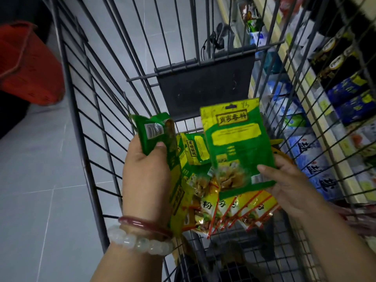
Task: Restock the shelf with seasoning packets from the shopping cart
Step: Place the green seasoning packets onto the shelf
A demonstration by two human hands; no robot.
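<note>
Both my hands are inside the wire shopping cart [81,110]. My left hand [146,176] grips a bunch of green and yellow seasoning packets [156,137] held on edge. My right hand [289,184] pinches the lower right corner of a single green and yellow packet [236,147], held upright facing me. Beneath them, several yellow packets with red edges [240,210] lie fanned in the cart. The shelf [317,98] runs along the right, seen through the cart's wire side.
Blue and white salt bags [311,157] and dark blue packs [350,94] fill the shelf rows on the right. A red shopping basket [26,66] sits on the grey tiled floor at the left. The cart's dark child-seat flap [203,88] stands ahead.
</note>
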